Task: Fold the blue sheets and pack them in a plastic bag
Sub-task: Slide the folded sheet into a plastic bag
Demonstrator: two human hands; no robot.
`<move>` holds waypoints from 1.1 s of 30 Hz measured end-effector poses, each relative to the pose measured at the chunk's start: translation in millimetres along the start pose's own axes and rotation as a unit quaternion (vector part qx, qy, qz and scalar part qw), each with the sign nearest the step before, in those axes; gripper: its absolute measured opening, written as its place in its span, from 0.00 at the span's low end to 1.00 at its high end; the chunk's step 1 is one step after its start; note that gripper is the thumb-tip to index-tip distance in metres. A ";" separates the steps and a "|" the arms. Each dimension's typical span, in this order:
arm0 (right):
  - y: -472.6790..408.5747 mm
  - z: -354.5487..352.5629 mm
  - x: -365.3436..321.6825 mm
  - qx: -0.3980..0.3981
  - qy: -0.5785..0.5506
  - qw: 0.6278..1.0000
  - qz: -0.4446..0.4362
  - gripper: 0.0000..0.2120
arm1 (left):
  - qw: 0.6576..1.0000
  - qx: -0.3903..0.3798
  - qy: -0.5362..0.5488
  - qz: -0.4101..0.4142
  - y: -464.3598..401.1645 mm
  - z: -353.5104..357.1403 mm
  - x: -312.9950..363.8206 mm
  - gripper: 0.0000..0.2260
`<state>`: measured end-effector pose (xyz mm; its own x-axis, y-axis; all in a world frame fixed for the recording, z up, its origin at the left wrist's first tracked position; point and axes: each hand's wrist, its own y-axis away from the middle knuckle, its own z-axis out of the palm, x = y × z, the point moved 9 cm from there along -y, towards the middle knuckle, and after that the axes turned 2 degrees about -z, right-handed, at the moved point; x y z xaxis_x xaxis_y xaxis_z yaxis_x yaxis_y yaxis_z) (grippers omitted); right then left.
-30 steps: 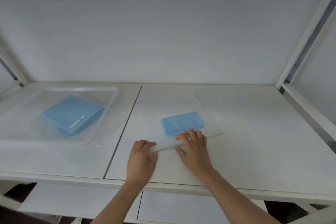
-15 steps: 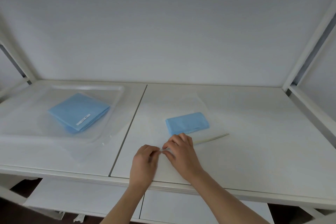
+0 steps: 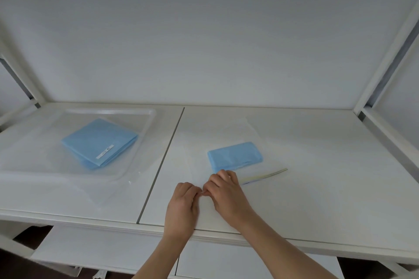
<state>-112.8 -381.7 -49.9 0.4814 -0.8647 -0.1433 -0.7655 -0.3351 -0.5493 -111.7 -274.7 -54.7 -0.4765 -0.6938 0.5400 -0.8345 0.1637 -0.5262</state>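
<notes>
While both my hands sit at the near-left corner of the plastic bag [image 3: 229, 133], I am working on its zip strip [image 3: 264, 175]. My left hand [image 3: 182, 207] has its fingers curled in, tips pinching the strip's end. My right hand [image 3: 226, 195] is curled too, fingertips [image 3: 221, 174] pressed down on the strip just beside the left ones — knuckles nearly touching. Whether the seal has actually caught under them I cannot tell.

Folded blue sheet [image 3: 234, 156] lies flat inside the bag, just beyond my right hand, on the right panel of the white surface [image 3: 317, 188]. The rest of the strip runs out to the right and looks loose, slightly lifted at its far end.

Judgement: step in hand is closing the bag. To do it well — keep the left pinch fixed as an anchor, slide the right fingers along the strip toward the far end with even pressure, and hold the strip flat against the surface so the two lips mate. Press out trapped air first, or the film may balloon. Thin film creases easily; a fold caught in the track would probably leave a gap.

More blue sheets [image 3: 99, 142] wait in the clear tray [image 3: 149, 118] at left, well apart.
</notes>
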 end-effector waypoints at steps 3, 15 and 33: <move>0.1 5.6 0.3 -0.025 0.008 1.000 0.008 0.10 | 1.000 -0.007 0.001 0.018 -0.1 1.8 3.0 0.11; -3.2 -12.5 5.8 0.005 0.002 1.000 0.007 0.08 | 0.999 0.002 0.020 -0.029 -0.9 -3.4 -1.7 0.09; 11.0 -4.2 15.4 -0.012 0.014 1.000 0.013 0.10 | 0.997 -0.020 -0.040 0.070 -1.3 9.5 7.6 0.09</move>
<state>-115.5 -400.3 -54.7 0.4494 -0.8833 -0.1335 -0.7872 -0.3209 -0.5266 -111.6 -286.8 -56.2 -0.5668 -0.7155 0.4083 -0.7723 0.2891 -0.5656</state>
